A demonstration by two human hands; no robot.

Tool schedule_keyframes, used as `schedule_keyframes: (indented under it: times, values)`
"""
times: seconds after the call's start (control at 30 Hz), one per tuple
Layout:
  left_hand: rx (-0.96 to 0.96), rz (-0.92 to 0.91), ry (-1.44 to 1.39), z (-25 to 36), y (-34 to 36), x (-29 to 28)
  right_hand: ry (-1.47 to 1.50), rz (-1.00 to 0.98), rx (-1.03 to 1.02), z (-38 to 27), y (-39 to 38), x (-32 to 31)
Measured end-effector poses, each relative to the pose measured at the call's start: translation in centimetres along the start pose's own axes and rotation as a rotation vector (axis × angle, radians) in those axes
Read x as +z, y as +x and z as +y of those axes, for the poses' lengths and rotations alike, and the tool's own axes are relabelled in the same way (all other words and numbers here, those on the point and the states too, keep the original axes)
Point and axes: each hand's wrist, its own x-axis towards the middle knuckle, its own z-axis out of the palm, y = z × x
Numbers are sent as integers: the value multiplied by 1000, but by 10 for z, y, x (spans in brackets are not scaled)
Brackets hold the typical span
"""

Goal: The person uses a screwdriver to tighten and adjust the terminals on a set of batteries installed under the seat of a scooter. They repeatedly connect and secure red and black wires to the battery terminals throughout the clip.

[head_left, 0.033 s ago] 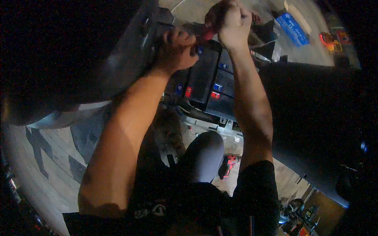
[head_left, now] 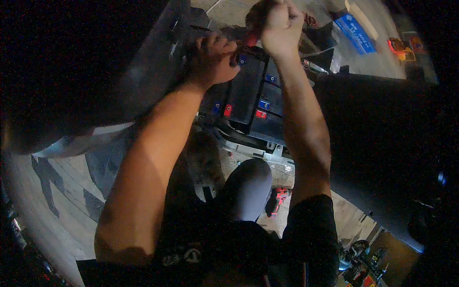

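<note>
Both my arms stretch forward over a row of black batteries (head_left: pixel 245 93) with red and blue terminal tabs. My right hand (head_left: pixel 283 26), at the far edge, is closed around a dark tool with a red part (head_left: pixel 251 39), which looks like a power driver; shadow hides much of it. My left hand (head_left: pixel 214 57) is just left of the tool, over the far end of the batteries. Its fingers are curled, and what they pinch is hidden. A dark cable or strip (head_left: pixel 247 49) runs between the hands.
A red-and-black cordless drill (head_left: pixel 278 201) lies on the floor by my knee (head_left: pixel 248 189). A pale metal frame edge (head_left: pixel 256 152) borders the batteries in front. Dark panels rise left and right. A blue box (head_left: pixel 355 33) lies at far right; assorted tools (head_left: pixel 361 263) sit at lower right.
My right hand and the tool have shifted slightly left. My left hand stays in nearly the same place.
</note>
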Motion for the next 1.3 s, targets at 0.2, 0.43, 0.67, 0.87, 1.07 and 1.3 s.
schedule_keyframes:
  times: [0.2, 0.43, 0.67, 0.87, 1.07, 1.3]
  values:
    - [-22, 1, 6, 8, 8, -7, -42, 159, 51, 2, -8, 21]
    - [-41, -16, 22, 8, 9, -12, 646, 20, 338, 3, 0, 7]
    - [-35, 18, 30, 6, 4, -3, -187, 245, 52, -6, -8, 31]
    - [-42, -48, 43, 5, 2, -3, -297, 334, 77, -16, -7, 39]
    - [-66, -119, 19, 4, 7, -11, -429, 312, 89, -11, -6, 34]
    - [-146, -220, -59, -2, 6, -8, -406, 331, 210, 11, 0, 37]
